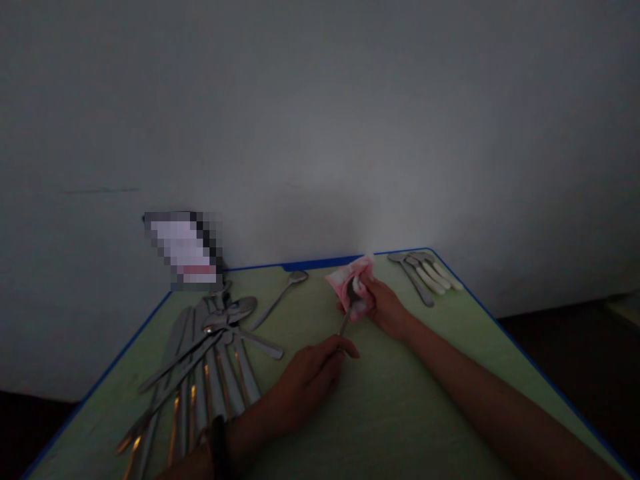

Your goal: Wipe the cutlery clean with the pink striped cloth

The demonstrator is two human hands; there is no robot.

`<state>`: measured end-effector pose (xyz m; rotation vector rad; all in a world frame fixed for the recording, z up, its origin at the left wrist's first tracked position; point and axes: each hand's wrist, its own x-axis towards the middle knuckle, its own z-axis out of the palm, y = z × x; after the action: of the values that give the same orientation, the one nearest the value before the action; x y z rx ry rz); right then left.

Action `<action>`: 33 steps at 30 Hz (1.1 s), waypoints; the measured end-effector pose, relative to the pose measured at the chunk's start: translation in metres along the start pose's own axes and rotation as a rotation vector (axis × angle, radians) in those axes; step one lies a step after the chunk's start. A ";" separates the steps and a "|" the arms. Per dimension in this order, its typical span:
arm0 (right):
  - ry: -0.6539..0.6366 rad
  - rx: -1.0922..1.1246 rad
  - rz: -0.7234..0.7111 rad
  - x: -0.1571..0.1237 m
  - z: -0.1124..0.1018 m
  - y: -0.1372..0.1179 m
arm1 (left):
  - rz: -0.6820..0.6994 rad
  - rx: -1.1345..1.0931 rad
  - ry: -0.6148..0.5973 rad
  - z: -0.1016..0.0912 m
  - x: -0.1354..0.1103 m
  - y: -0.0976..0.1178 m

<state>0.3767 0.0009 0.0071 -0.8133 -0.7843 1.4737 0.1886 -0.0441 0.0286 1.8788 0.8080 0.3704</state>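
Over the middle of the table, my left hand (315, 373) grips the thin handle of a metal spoon (345, 322), its fingers closed round the lower end. The spoon's bowl points away from me and lies against a pink and white cloth (340, 279). My right hand (387, 307) is closed on that cloth and wraps it about the bowl, so part of the bowl is hidden. Just left of the cloth, another spoon (299, 276) rests on the table with its bowl toward the wall.
Several knives, spoons and other cutlery (215, 360) lie heaped on the left of the green table (400, 413). At the far right corner are a metal spoon (423, 290) and several white-handled pieces (437, 277). A blurred-out device (183, 247) stands at the back left before the wall.
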 end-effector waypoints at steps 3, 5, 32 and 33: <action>0.002 0.111 0.047 0.000 0.001 -0.005 | 0.012 0.000 0.000 -0.001 0.000 0.000; -0.008 0.189 0.073 0.000 0.002 -0.008 | 0.022 0.029 0.002 -0.002 -0.001 0.002; -0.043 0.153 0.072 0.000 0.002 -0.009 | 0.041 0.181 0.027 -0.002 0.000 0.005; -0.045 0.145 0.072 0.000 0.002 -0.008 | 0.052 0.189 0.040 -0.001 0.000 0.004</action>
<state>0.3796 0.0017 0.0149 -0.7065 -0.6785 1.5986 0.1894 -0.0449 0.0331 2.0772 0.8472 0.3761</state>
